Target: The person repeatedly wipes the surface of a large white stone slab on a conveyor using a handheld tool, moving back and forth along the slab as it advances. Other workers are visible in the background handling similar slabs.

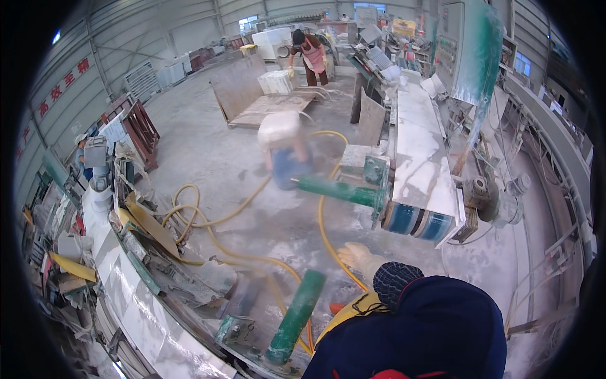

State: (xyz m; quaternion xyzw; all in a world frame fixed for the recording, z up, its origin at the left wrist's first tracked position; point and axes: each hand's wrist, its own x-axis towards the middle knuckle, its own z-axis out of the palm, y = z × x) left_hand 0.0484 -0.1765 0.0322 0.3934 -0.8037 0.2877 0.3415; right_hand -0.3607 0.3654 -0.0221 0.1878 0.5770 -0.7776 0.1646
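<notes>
My right hand (356, 255), in a cream glove, reaches out over the grey floor with its fingers stretched and nothing visible in it. Dark patterned cuff and navy sleeve (435, 309) cover that arm. Right beside the fingertips a yellow hose (325, 234) runs along the floor; whether they touch it I cannot tell. My left hand is out of the picture. Below and to the left, a green metal cylinder (297, 316) sticks up from a conveyor's end. Another green cylinder (341, 191) points left from the machine ahead.
A stone slab with grey veins (423, 151) lies on the conveyor at right. Another conveyor (126, 284) curves along the left. More hose loops across the floor (208, 221). A blue stool-like object with a pale top (282, 139) is blurred ahead. A person in a pink apron (314, 58) bends over slabs.
</notes>
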